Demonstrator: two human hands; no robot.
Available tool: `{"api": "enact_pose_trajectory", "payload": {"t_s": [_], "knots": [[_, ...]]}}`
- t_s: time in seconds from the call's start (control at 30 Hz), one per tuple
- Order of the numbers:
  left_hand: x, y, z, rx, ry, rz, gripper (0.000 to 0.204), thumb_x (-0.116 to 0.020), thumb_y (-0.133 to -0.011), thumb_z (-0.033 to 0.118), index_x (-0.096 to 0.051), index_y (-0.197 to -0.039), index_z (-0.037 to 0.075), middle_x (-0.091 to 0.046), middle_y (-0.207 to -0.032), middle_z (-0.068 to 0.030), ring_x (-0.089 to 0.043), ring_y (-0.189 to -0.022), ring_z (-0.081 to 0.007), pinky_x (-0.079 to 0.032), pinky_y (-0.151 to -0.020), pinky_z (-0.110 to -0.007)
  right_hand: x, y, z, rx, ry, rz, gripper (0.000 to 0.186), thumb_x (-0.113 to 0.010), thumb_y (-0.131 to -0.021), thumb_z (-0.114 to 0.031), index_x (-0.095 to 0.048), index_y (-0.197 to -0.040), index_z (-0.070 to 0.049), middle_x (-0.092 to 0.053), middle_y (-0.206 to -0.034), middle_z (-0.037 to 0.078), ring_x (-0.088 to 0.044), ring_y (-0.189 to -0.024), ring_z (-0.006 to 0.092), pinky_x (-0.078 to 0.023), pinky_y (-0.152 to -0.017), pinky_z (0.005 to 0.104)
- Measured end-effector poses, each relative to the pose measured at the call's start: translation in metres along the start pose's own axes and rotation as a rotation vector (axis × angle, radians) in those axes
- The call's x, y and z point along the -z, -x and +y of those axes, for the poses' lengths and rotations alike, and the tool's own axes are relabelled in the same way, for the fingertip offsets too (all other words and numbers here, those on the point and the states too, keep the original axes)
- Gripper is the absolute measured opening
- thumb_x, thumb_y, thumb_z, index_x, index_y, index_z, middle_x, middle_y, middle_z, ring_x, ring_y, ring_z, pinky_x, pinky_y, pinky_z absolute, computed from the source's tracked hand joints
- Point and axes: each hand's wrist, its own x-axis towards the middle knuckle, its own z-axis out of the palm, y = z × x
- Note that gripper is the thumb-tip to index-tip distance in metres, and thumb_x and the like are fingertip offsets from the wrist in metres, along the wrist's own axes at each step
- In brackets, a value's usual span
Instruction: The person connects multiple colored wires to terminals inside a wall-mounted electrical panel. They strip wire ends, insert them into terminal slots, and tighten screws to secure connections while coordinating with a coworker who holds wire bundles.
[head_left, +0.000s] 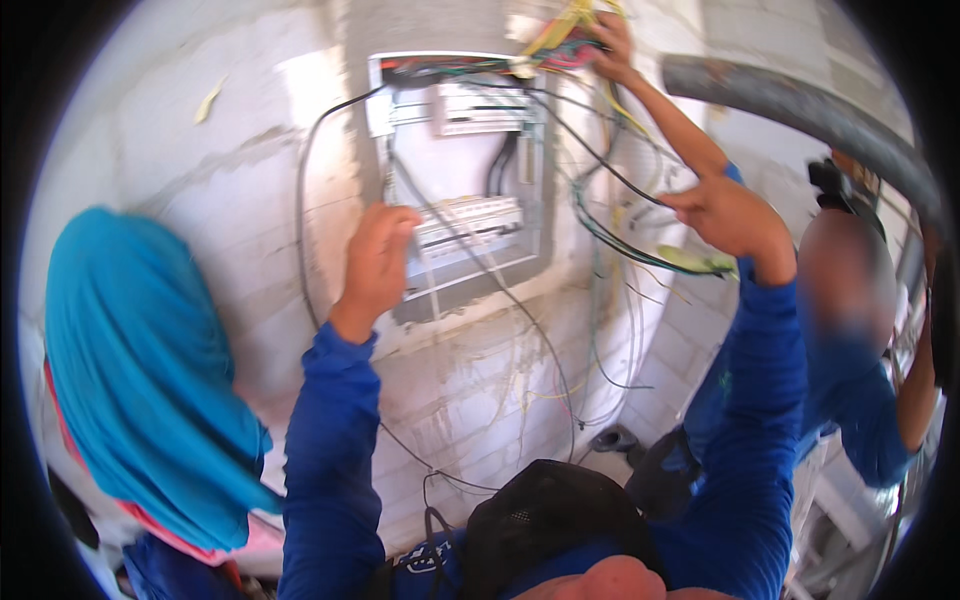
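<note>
At the recessed electrical panel [465, 180], a black wire [470, 255] is gripped by the left hand [378, 258], while black wires to its right are pinched by the right hand [728, 212].

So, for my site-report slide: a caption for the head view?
Left hand and right hand hold wires at a wall panel; another person's hand reaches above.

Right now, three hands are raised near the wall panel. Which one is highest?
The co-worker's hand, reaching into the wire bundle above the panel. The wearer's left hand and right hand are lower.
</note>
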Motion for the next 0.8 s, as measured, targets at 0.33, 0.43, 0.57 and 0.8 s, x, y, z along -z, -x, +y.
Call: {"api": "enact_pose_trajectory", "payload": {"t_s": [0.33,0.43,0.57,0.8], "knots": [[-0.005,-0.013,0.039,-0.070,0.071,0.089,0.015,-0.057,-0.108,0.010,-0.069,-0.104,0.002,-0.060,-0.086,-0.0124,-0.054,-0.078,-0.0293,-0.045,-0.072,-0.039,0.046,-0.014,-0.031,-0.045,-0.040,-0.095,0.032,-0.068,-0.097,-0.005,-0.076,-0.127,-0.010,-0.070,-0.094,0.022,-0.066,-0.081,0.0334,-0.051,-0.076,0.0424],[-0.003,-0.012,0.054,-0.081,0.018,0.055,0.012,-0.058,-0.106,0.007,-0.068,-0.103,0.002,-0.060,-0.085,-0.0125,-0.052,-0.076,-0.0303,-0.043,-0.070,-0.040,0.054,-0.024,-0.039,-0.138,-0.047,-0.202,0.031,-0.069,-0.095,-0.003,-0.077,-0.125,-0.006,-0.072,-0.105,0.024,-0.069,-0.092,0.0328,-0.052,-0.081,0.0412],[0.010,-0.009,0.074,-0.115,-0.010,0.035,0.009,-0.060,-0.103,0.004,-0.068,-0.102,0.002,-0.059,-0.083,-0.0130,-0.051,-0.075,-0.0306,-0.042,-0.069,-0.041,0.044,-0.044,-0.041,0.060,-0.080,-0.088,0.034,-0.067,-0.094,-0.003,-0.075,-0.127,-0.006,-0.070,-0.088,0.021,-0.069,-0.076,0.0312,-0.052,-0.073,0.0405],[0.022,0.014,0.114,-0.059,-0.016,0.031,0.009,-0.059,-0.100,0.001,-0.068,-0.100,0.002,-0.056,-0.081,-0.0123,-0.050,-0.073,-0.0304,-0.041,-0.067,-0.040,0.040,-0.096,-0.036,0.475,0.006,0.000,0.030,-0.070,-0.091,-0.003,-0.076,-0.120,-0.002,-0.071,-0.109,0.027,-0.072,-0.089,0.0395,-0.054,-0.076,0.0435]]}}
